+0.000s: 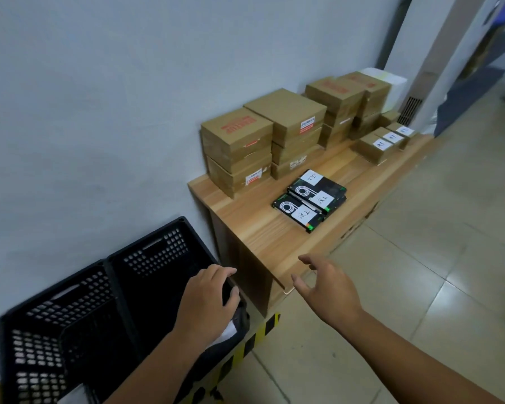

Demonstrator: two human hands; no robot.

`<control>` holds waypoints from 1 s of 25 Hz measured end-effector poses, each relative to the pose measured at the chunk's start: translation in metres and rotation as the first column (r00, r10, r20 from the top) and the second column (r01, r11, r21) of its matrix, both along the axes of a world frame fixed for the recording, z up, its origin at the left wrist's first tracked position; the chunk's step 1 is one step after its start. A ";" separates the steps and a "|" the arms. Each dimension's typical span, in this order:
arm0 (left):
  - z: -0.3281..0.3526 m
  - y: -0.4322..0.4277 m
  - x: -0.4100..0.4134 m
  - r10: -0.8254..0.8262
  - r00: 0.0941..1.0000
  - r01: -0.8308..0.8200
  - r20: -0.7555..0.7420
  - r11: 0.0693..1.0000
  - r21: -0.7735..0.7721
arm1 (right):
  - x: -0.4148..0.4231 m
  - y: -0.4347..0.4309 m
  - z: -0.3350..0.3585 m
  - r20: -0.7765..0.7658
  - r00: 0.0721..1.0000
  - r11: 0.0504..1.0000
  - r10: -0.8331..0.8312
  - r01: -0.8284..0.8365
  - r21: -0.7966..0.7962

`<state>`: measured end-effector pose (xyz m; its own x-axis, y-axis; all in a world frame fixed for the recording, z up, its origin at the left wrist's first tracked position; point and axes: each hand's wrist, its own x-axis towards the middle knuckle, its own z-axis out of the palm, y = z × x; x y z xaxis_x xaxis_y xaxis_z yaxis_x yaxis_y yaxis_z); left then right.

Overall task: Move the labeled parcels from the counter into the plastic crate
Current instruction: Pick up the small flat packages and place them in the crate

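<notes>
Counter (260, 237): wooden, against the wall; we take it as our landmark.
Black parcels (309, 199): with white labels, lying in a group on the counter near its middle.
Plastic crate (146, 258): black, on the floor just beside the counter's near end.
Left hand (207, 301): at the crate's rim nearest the counter, fingers curled over a dark parcel (239, 317).
Right hand (327, 287): above the counter's near corner, fingers spread wide, holding nothing.
Brown boxes (236, 141): we see them stacked along the counter's wall side.
</notes>
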<state>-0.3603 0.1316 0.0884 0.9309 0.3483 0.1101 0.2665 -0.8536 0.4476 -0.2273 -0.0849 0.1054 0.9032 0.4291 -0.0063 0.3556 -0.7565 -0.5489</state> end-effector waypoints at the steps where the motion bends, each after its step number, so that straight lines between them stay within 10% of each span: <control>1: -0.001 -0.005 0.014 0.000 1.000 0.000 -0.009 1.000 -0.004 | 0.015 -0.005 -0.002 -0.005 1.000 1.000 -0.007 0.007 0.004; 17: -0.059 0.026 0.217 0.154 0.980 -0.168 -0.124 0.979 -0.116 | 0.273 0.053 -0.105 -0.175 0.976 0.948 0.132 -0.176 -0.266; 25: -0.060 0.029 0.221 0.388 0.882 -0.414 -0.268 0.909 -0.044 | 0.330 0.089 -0.176 -0.184 0.891 0.764 0.415 -0.451 -0.461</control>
<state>-0.1396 0.1603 0.0279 0.7018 0.6945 -0.1585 0.6893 -0.6059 0.3973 0.1032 0.0039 -0.0710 0.6113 0.6996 -0.3701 0.6861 -0.7015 -0.1929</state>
